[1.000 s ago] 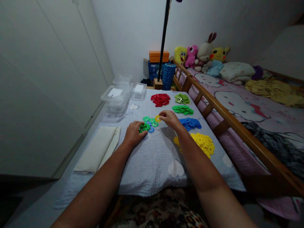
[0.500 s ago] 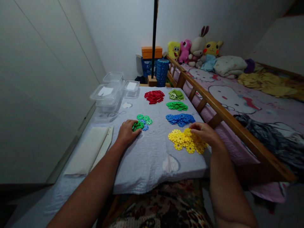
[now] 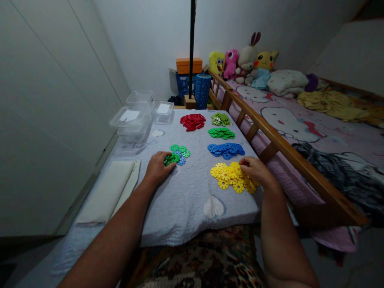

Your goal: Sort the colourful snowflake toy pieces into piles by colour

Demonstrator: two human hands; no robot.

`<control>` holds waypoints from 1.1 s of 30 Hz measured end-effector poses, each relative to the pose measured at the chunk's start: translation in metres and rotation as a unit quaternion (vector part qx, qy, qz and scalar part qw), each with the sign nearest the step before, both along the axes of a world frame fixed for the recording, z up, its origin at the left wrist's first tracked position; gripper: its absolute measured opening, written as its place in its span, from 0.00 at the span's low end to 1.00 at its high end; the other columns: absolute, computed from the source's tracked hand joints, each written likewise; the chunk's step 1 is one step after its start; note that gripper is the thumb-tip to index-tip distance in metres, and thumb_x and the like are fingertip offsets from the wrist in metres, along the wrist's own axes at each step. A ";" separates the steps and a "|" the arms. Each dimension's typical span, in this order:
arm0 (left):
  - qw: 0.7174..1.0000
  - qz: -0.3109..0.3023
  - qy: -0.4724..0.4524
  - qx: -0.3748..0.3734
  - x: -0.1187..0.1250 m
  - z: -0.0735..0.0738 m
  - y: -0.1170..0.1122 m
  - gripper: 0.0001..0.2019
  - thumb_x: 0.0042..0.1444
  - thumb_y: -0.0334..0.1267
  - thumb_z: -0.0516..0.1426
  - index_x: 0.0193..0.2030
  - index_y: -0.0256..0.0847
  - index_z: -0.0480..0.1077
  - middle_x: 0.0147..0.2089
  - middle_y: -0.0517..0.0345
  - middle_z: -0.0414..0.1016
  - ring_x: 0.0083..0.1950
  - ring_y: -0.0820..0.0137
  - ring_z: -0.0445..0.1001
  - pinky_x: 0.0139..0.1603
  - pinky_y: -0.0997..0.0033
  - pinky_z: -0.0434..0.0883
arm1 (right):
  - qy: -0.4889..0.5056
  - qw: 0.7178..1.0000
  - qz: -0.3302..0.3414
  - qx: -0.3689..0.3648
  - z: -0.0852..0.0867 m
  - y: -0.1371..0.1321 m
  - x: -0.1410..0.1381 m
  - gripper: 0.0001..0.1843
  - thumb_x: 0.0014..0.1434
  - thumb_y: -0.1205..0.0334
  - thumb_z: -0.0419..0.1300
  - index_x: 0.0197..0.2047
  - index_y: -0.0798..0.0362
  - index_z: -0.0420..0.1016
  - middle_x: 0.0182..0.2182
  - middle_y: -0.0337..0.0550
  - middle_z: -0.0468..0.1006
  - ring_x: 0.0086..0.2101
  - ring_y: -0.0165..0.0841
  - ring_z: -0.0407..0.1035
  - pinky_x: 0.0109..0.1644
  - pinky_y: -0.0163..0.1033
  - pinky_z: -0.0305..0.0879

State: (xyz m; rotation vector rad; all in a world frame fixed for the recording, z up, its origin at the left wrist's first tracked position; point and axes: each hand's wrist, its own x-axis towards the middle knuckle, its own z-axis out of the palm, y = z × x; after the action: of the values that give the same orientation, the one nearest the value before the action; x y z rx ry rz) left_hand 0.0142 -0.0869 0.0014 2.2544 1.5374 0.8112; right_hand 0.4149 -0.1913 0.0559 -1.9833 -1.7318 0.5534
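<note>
On a pale blue quilted cloth (image 3: 186, 200) lie sorted piles of plastic snowflake discs: red (image 3: 192, 121), light green (image 3: 220, 119), green (image 3: 221, 133), blue (image 3: 225, 150) and yellow (image 3: 229, 177). My left hand (image 3: 157, 167) rests on a small joined cluster of green and blue discs (image 3: 177, 154), its fingers curled over the cluster's near edge. Over the right side of the yellow pile lies my right hand (image 3: 255, 171), fingers bent and pinching at the discs; what they grip is hidden.
Clear plastic tubs (image 3: 135, 118) with lids stand at the far left of the cloth. A folded white cloth (image 3: 109, 192) lies at the left. A wooden bed rail (image 3: 288, 154) runs along the right, with soft toys (image 3: 243, 60) beyond. A black pole (image 3: 191, 48) rises at the back.
My right hand left the small cluster and swung right and nearer onto the yellow pile, where it has settled. The yellow disc at the cluster is gone. My left hand stayed on the cluster.
</note>
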 end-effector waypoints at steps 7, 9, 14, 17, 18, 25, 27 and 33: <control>1.000 0.007 -0.007 -0.007 0.002 0.002 -0.001 0.19 0.54 0.46 0.62 0.51 0.43 0.75 0.52 0.48 0.77 0.54 0.55 0.75 0.60 0.53 0.71 | -0.119 0.993 -0.007 0.012 0.019 0.009 -0.010 0.10 0.54 0.66 0.57 0.38 0.54 0.79 0.37 0.46 0.77 0.38 0.36 0.70 0.44 0.37 0.63; 1.000 0.010 -0.007 -0.004 0.002 0.003 -0.001 0.18 0.54 0.45 0.62 0.51 0.43 0.75 0.51 0.48 0.77 0.54 0.56 0.74 0.60 0.53 0.71 | -0.121 0.992 0.014 0.030 0.030 0.018 -0.026 0.10 0.57 0.65 0.58 0.41 0.54 0.79 0.38 0.47 0.78 0.39 0.36 0.70 0.45 0.37 0.63; 1.000 0.031 0.003 0.003 0.002 0.001 -0.002 0.19 0.54 0.45 0.64 0.52 0.44 0.75 0.52 0.49 0.77 0.54 0.55 0.74 0.60 0.53 0.70 | -0.141 0.978 0.154 0.029 0.048 0.061 -0.105 0.10 0.62 0.65 0.59 0.44 0.53 0.80 0.42 0.47 0.80 0.42 0.35 0.71 0.48 0.36 0.62; 0.998 0.063 0.028 -0.001 0.000 0.001 -0.004 0.22 0.53 0.48 0.65 0.53 0.45 0.75 0.53 0.47 0.77 0.55 0.52 0.73 0.59 0.52 0.69 | -0.167 0.961 0.222 -0.014 0.039 0.093 -0.154 0.11 0.63 0.66 0.60 0.47 0.55 0.80 0.45 0.50 0.81 0.45 0.36 0.72 0.50 0.35 0.62; 0.996 0.076 0.039 -0.004 -0.001 0.001 -0.004 0.23 0.52 0.49 0.66 0.54 0.44 0.75 0.53 0.47 0.77 0.56 0.51 0.73 0.58 0.52 0.69 | -0.174 0.956 0.235 -0.029 0.033 0.103 -0.166 0.12 0.64 0.65 0.60 0.48 0.55 0.80 0.47 0.51 0.81 0.47 0.36 0.72 0.50 0.35 0.62; 0.991 0.107 0.082 -0.002 -0.004 0.002 -0.007 0.24 0.53 0.53 0.65 0.53 0.45 0.75 0.45 0.49 0.77 0.49 0.53 0.75 0.50 0.56 0.70 | -0.189 0.966 0.168 -0.058 -0.002 0.139 -0.195 0.18 0.61 0.56 0.65 0.51 0.57 0.79 0.51 0.57 0.79 0.49 0.40 0.73 0.49 0.36 0.65; 0.991 0.099 0.085 -0.010 -0.003 0.003 -0.007 0.22 0.54 0.52 0.65 0.53 0.45 0.74 0.43 0.50 0.78 0.47 0.54 0.75 0.48 0.57 0.69 | -0.185 0.968 0.160 -0.055 -0.006 0.139 -0.195 0.18 0.59 0.56 0.66 0.50 0.56 0.78 0.50 0.55 0.79 0.48 0.39 0.73 0.47 0.36 0.64; 0.993 0.078 0.084 -0.035 0.002 0.010 -0.006 0.21 0.56 0.49 0.64 0.54 0.43 0.74 0.45 0.50 0.78 0.47 0.57 0.76 0.48 0.60 0.69 | -0.147 0.978 0.140 -0.047 -0.009 0.141 -0.189 0.15 0.55 0.60 0.68 0.46 0.54 0.77 0.44 0.47 0.82 0.42 0.35 0.72 0.39 0.34 0.61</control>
State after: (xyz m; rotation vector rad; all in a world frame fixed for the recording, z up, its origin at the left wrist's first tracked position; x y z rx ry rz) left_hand 0.0165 -0.0930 0.0111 2.2226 1.8065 0.6099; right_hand 0.2263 -0.0500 0.0468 -1.9773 -2.2256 0.4567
